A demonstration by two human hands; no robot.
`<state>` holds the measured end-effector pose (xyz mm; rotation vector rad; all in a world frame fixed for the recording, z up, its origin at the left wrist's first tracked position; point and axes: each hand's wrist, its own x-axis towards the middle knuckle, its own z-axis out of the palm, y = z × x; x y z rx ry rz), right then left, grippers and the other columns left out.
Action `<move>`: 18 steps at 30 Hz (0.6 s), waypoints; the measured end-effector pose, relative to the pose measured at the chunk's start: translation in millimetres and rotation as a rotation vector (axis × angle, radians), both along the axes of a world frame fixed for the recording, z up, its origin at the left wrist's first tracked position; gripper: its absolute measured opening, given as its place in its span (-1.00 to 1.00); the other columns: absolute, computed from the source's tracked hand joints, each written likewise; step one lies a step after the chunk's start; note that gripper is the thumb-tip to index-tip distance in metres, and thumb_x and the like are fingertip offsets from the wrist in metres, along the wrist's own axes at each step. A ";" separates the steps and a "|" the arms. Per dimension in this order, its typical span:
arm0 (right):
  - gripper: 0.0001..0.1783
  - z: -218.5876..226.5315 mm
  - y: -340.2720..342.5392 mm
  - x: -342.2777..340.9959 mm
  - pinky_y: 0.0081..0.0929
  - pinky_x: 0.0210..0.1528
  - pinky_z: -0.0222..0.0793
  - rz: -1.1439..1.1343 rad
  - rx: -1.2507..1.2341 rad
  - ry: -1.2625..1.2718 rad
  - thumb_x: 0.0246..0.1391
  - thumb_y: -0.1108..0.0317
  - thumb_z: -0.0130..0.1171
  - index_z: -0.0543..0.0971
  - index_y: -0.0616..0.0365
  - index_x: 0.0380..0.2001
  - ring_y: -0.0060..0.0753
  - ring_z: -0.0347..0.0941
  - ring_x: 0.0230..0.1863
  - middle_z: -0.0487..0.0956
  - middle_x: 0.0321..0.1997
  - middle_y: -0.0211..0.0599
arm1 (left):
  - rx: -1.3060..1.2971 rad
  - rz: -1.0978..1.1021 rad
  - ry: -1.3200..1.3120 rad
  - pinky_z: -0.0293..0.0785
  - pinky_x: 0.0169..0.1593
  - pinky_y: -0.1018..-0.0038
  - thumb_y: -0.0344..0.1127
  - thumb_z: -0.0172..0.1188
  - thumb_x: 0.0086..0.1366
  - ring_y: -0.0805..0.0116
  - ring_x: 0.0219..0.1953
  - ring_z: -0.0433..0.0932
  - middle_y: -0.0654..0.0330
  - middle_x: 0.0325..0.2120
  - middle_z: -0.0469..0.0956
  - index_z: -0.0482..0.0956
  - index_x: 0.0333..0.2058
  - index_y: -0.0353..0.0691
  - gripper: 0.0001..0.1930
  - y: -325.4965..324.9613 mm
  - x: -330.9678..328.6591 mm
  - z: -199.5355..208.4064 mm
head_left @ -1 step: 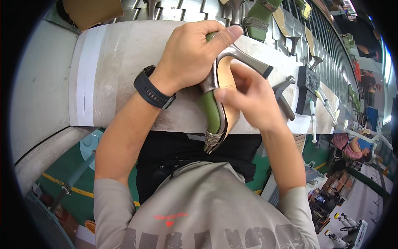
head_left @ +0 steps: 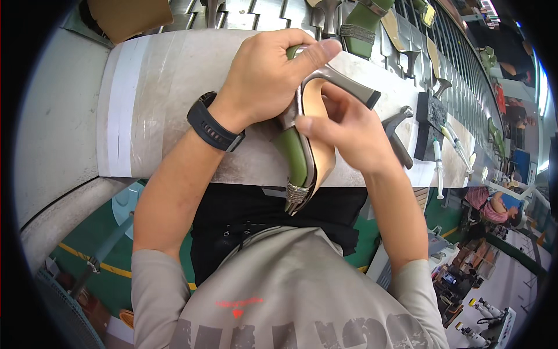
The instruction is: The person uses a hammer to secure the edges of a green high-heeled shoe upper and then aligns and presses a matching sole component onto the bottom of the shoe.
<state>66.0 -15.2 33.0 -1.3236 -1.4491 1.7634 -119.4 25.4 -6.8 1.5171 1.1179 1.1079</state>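
Note:
A high-heeled sandal [head_left: 318, 160] is held sole-up over the near edge of the pale worktable, its toe toward me. It has a tan sole, a grey metallic heel and a glittery toe strap, with a green last inside. My left hand [head_left: 264, 81], with a black watch on the wrist, wraps round the heel end, thumb lying near the base of the heel. Closed at the arch is my right hand [head_left: 354, 128]: its thumb presses the sole's edge, and the other fingers curl by the heel, partly hidden. A hammer [head_left: 398, 139] lies right of that hand.
Past the table [head_left: 174, 104] runs a metal slatted conveyor [head_left: 267, 14] carrying another green-lasted shoe [head_left: 360, 35] and several heeled soles. A black block [head_left: 431, 119] and syringes [head_left: 439, 168] lie at the table's right. A person [head_left: 493, 206] sits far right.
My right thumb has slid slightly up and left along the sole's edge. The shoe has shifted very slightly left; my left hand keeps its grip.

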 end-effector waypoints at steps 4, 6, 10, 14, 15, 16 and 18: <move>-0.54 7.4 13.3 -7.3 -0.50 -0.13 0.61 0.022 0.170 -0.009 0.11 0.27 0.50 0.65 0.36 -0.03 -0.56 0.65 -0.20 0.72 -0.21 -0.21 | 0.054 -0.045 -0.041 0.52 -0.12 0.58 0.01 0.28 0.49 0.55 -0.28 0.58 0.27 -0.35 0.69 0.71 -0.13 -0.37 -0.56 -6.3 -10.8 -3.0; -0.53 5.3 7.3 0.4 -0.41 -0.14 0.63 0.003 0.298 -0.089 0.08 0.23 0.53 0.68 0.37 -0.06 -0.37 0.71 -0.28 0.76 -0.29 -0.14 | 0.040 0.271 -0.268 0.55 -0.17 0.47 0.18 0.45 0.28 0.40 -0.27 0.62 0.12 -0.32 0.68 0.71 -0.12 -0.37 -0.40 -21.7 -21.7 -14.2; -0.19 13.3 -2.7 44.4 -0.12 0.36 0.40 0.225 0.970 -0.658 -0.16 0.01 0.62 0.65 0.15 0.17 0.07 0.47 0.34 0.57 0.31 -0.01 | 0.331 0.287 0.044 0.55 0.05 0.35 0.00 0.71 -0.06 0.22 0.02 0.56 0.05 0.02 0.53 0.60 0.13 -0.31 -0.17 -113.2 -40.5 -28.8; -0.19 -7.0 -18.4 50.8 0.01 0.35 0.38 0.245 1.099 -0.570 -0.27 0.04 0.65 0.67 0.02 0.13 0.15 0.35 0.40 0.51 0.35 -0.04 | 0.394 0.162 0.315 0.51 0.16 0.27 -0.25 0.68 -0.18 0.02 0.05 0.60 0.03 0.10 0.57 0.64 0.15 -0.23 -0.19 -139.2 -17.3 -14.0; -0.18 -11.6 -20.2 48.3 0.00 0.37 0.36 0.218 1.139 -0.569 -0.27 0.04 0.65 0.67 0.03 0.15 0.14 0.33 0.43 0.49 0.38 -0.06 | 0.447 0.097 0.424 0.52 0.21 0.22 -0.31 0.66 -0.14 0.01 0.14 0.58 -0.03 0.16 0.56 0.61 0.17 -0.27 -0.20 -135.2 -15.5 -12.1; -0.16 -15.6 -21.1 47.8 -0.02 0.40 0.34 0.191 1.179 -0.569 -0.27 0.04 0.65 0.67 0.04 0.17 0.13 0.30 0.46 0.47 0.40 -0.08 | 0.500 0.028 0.530 0.52 0.27 0.17 -0.37 0.64 -0.10 -0.01 0.24 0.56 -0.08 0.22 0.55 0.59 0.19 -0.30 -0.22 -133.1 -14.2 -9.1; -0.14 -18.5 -17.8 50.2 -0.03 0.38 0.35 0.190 1.171 -0.561 -0.26 0.05 0.66 0.64 0.03 0.20 0.14 0.29 0.46 0.46 0.40 -0.07 | 0.449 0.004 0.540 0.51 0.28 0.18 -0.43 0.61 -0.07 -0.04 0.29 0.54 -0.13 0.25 0.55 0.60 0.17 -0.32 -0.26 -132.9 -12.1 -7.2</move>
